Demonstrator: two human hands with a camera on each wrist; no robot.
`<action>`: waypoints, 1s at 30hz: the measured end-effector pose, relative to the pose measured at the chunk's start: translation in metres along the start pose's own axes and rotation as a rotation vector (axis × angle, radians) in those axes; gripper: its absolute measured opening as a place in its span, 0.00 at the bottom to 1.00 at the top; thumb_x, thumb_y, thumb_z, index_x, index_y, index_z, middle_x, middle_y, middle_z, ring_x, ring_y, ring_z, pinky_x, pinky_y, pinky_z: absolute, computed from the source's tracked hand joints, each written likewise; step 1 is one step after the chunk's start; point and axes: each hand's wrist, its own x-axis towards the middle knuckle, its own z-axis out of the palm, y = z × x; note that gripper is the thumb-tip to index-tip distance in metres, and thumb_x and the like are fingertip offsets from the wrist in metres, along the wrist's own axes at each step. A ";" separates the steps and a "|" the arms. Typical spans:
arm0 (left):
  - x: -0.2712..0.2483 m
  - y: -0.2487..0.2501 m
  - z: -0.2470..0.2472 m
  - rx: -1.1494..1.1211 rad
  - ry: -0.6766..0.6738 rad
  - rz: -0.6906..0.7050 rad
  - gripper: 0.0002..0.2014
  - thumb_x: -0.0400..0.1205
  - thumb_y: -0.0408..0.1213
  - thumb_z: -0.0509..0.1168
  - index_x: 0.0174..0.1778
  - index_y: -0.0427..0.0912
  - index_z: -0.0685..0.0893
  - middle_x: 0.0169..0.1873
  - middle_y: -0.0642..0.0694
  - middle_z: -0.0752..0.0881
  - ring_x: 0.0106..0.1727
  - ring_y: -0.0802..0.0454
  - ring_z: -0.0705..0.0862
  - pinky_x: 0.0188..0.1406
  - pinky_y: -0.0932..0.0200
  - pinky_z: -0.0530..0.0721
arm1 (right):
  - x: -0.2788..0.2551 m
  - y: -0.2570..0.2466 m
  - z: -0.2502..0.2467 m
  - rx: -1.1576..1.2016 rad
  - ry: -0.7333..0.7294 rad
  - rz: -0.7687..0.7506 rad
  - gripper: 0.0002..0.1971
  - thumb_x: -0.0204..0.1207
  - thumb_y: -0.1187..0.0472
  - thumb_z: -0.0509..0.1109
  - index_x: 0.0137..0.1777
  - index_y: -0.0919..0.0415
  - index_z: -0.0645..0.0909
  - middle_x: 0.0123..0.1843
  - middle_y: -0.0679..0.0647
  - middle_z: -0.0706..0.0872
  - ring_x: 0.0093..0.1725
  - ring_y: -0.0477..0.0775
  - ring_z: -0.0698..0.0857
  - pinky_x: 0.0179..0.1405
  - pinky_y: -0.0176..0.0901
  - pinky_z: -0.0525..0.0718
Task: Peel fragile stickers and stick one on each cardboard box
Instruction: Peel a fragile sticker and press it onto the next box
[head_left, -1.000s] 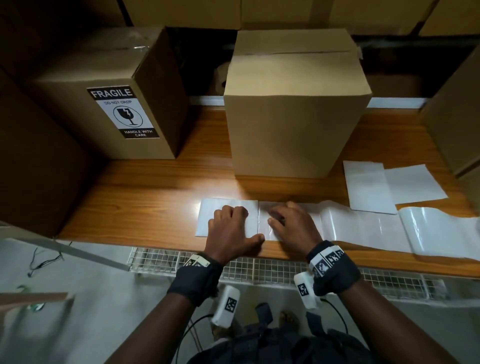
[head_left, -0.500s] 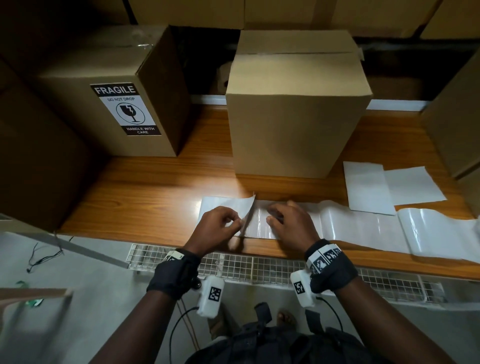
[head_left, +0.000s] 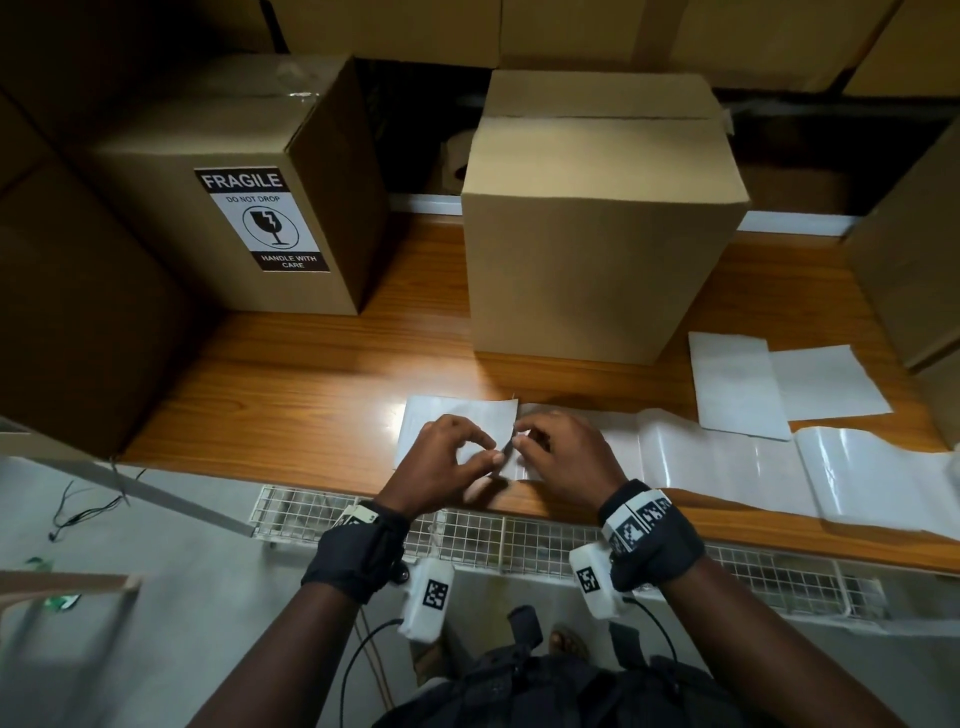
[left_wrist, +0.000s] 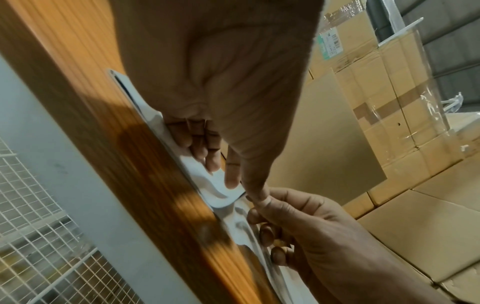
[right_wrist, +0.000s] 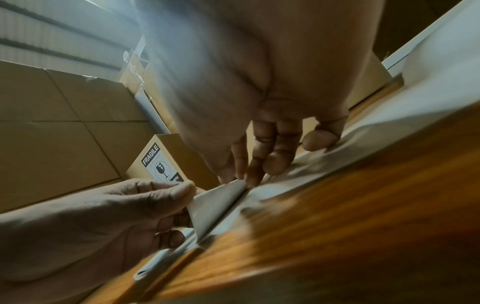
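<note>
Landmark: the plain cardboard box (head_left: 602, 208) standing mid-bench.

Far left of it, a labelled box (head_left: 234, 182) carries a FRAGILE sticker (head_left: 262, 218) on its front face; the same label shows small in the right wrist view (right_wrist: 159, 164). Dark stacked cartons sit further left again.

In front of the plain box, at the near edge of the wooden bench (head_left: 311, 374), lies the sticker strip (head_left: 727, 467), glossy backing running off to the right.

Left hand (head_left: 447, 462): grip closed down to a pinch, thumb and forefinger holding the loose sticker (head_left: 467, 421) at the strip's left end. Its right corner is lifted off the backing and curls upward; the remaining fingers are curled beneath. In the left wrist view the fingertips (left_wrist: 231, 176) press on the white sheet (left_wrist: 215, 185).

Right hand (head_left: 566, 457): just right of the left hand, nearly touching it. Fingers bent, tips down on the backing beside the lifted edge; thumb and forefinger meet at the seam, and the right wrist view shows them nipping the strip's edge (right_wrist: 246, 185) while the other fingertips (right_wrist: 275, 162) rest flat on the liner.

Right front of the plain box: two blank white sheets (head_left: 737, 384), overlapping, beyond the strip. Another carton stands at the far right edge.
</note>
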 end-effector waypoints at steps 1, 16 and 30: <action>0.001 -0.001 0.000 0.016 -0.011 -0.001 0.22 0.72 0.72 0.65 0.50 0.60 0.88 0.55 0.54 0.85 0.59 0.56 0.80 0.53 0.57 0.78 | 0.001 -0.001 0.000 -0.004 -0.010 0.000 0.10 0.85 0.53 0.69 0.60 0.54 0.88 0.58 0.49 0.90 0.53 0.49 0.86 0.55 0.54 0.87; 0.006 0.009 -0.001 0.160 -0.039 0.008 0.27 0.72 0.52 0.81 0.65 0.47 0.86 0.60 0.51 0.80 0.60 0.52 0.77 0.57 0.56 0.78 | -0.001 0.003 -0.002 0.129 -0.068 0.081 0.14 0.83 0.56 0.73 0.67 0.52 0.84 0.60 0.50 0.90 0.54 0.46 0.87 0.59 0.48 0.88; 0.007 0.007 -0.002 0.137 -0.051 0.017 0.29 0.73 0.56 0.79 0.67 0.47 0.85 0.60 0.51 0.80 0.57 0.55 0.75 0.52 0.59 0.74 | -0.002 0.003 -0.001 0.185 -0.065 0.096 0.14 0.81 0.52 0.74 0.65 0.47 0.84 0.54 0.44 0.88 0.51 0.41 0.85 0.53 0.41 0.85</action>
